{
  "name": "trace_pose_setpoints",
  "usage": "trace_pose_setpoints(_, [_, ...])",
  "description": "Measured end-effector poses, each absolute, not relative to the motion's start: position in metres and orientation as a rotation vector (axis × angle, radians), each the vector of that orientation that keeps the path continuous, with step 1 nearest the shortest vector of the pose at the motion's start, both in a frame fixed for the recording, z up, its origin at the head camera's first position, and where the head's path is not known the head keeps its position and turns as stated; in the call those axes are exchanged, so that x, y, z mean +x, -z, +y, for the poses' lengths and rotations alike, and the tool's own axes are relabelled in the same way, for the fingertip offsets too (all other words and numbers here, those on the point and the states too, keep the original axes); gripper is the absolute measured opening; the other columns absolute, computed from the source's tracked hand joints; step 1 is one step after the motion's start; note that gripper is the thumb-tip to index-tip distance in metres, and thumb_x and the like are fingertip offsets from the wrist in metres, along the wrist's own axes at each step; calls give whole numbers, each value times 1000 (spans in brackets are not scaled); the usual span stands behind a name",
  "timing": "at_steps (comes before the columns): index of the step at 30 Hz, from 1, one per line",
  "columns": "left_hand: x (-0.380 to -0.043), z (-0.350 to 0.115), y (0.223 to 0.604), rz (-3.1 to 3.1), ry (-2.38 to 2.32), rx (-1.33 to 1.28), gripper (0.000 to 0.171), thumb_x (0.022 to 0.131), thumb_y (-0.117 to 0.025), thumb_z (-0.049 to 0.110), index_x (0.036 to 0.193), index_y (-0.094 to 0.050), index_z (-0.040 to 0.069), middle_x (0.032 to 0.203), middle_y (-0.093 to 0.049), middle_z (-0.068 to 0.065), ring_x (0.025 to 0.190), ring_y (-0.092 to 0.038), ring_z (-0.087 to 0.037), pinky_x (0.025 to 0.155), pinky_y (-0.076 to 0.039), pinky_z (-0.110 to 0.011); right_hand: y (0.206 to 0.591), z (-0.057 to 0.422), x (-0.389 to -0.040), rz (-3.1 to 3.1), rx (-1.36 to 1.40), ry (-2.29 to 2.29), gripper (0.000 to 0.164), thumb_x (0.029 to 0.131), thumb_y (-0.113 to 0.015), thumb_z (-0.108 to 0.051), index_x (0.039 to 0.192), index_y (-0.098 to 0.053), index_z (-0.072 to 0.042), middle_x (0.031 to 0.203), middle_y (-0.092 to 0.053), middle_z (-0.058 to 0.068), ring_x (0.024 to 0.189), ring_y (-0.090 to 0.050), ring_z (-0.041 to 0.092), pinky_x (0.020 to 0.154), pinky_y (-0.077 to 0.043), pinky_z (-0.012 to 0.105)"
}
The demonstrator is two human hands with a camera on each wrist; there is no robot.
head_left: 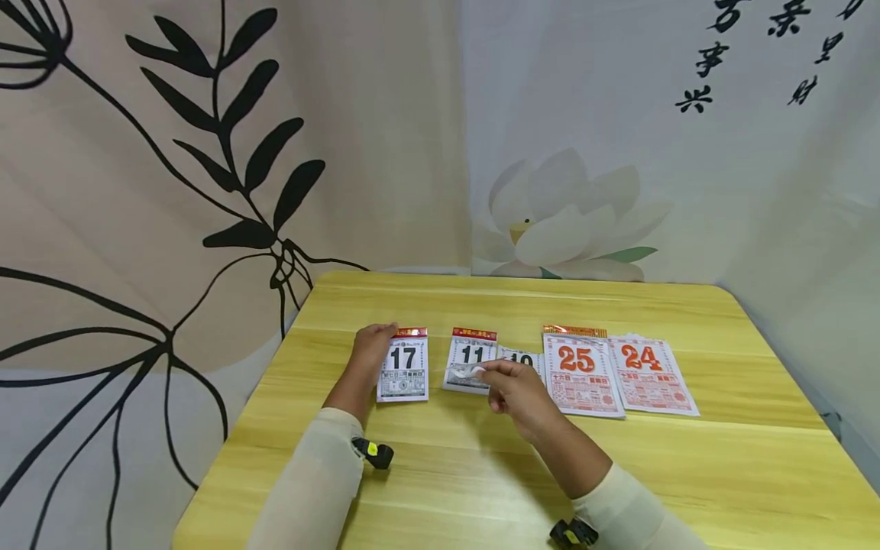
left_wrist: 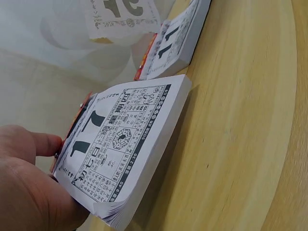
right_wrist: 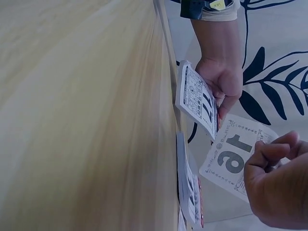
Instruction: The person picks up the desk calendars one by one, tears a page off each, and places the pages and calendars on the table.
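Right hand [head_left: 517, 391] pinches a loose torn-off calendar sheet [right_wrist: 236, 156] between thumb and fingertips, holding it lifted off the wooden table [head_left: 619, 473] just above the pad showing 11 [head_left: 470, 359]. The printed number on the sheet reads as 16 in the right wrist view (upside down there, so the reading is a judgement). Left hand [head_left: 371, 347] grips the pad showing 17 [head_left: 403, 368] at its left edge and red-bound top, fingers curled round the block; the left wrist view shows the pad's near side tilted up from the table, apparently to steady or lift it. A sheet reading 10 [head_left: 521, 359] lies just beside the 11 pad, partly hidden by the right hand. Further right, a larger orange-printed pad showing 25 [head_left: 580, 374] lies flat with a loose sheet 24 [head_left: 649, 376] touching its right edge
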State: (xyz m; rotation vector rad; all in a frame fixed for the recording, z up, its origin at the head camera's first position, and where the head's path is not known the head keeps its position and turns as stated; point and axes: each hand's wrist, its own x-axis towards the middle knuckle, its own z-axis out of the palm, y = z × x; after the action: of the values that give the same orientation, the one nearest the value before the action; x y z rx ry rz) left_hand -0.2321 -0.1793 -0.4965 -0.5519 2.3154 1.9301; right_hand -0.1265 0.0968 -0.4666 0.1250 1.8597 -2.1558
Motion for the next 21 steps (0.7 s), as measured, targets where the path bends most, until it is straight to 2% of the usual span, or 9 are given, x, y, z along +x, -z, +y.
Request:
trace_pose_setpoints(3, [-233, -182, 495, 2340, -1892, -562, 42, 112, -60, 33, 137, -69, 1, 102, -71, -8, 81, -65, -13, 75, -52, -25, 468, 92, -128, 1871, 129, 2143, 20, 104, -69, -11, 119, -75, 1, 91, -60, -4, 57, -50, 10, 59, -44, 23])
trace_pose_setpoints(6, [-234, -187, 495, 2366, -1870, -561, 44, 112, -60, 34, 137, -68, -1, 102, -71, -9, 84, -65, -14, 76, -51, -26, 469, 87, -130, 1876, 102, 2124, 24, 106, -69, -14, 124, -76, 1, 106, -67, -1, 58, -51, 10, 60, -45, 24])
trace_pose_setpoints(12, [-235, -194, 496, 2440, -1802, -568, 44, 111, -60, 34, 136, -69, -1, 104, -70, -10, 88, -64, -16, 78, -51, -27, 473, 75, -132, 1878, 41, 2100, 29, 108, -66, -14, 132, -74, 0, 128, -69, 5, 58, -53, 9, 62, -46, 24])
trace_pose_setpoints(17, [-237, -202, 500, 2475, -1710, -583, 49, 112, -57, 37, 144, -64, 1, 122, -69, -17, 105, -63, -24, 94, -51, -37, 476, 64, -133, 1888, -25, 2071, 35, 109, -62, -15, 140, -71, -2, 147, -66, 15, 59, -55, 8, 64, -47, 25])
trace_pose_setpoints(21, [-238, -207, 502, 2547, -1663, -575, 49, 112, -56, 38, 140, -66, -1, 128, -67, -21, 113, -60, -30, 105, -49, -43, 477, 57, -135, 1889, -42, 2052, 38, 109, -61, -14, 145, -68, -4, 151, -62, 19, 59, -55, 8, 65, -48, 25])
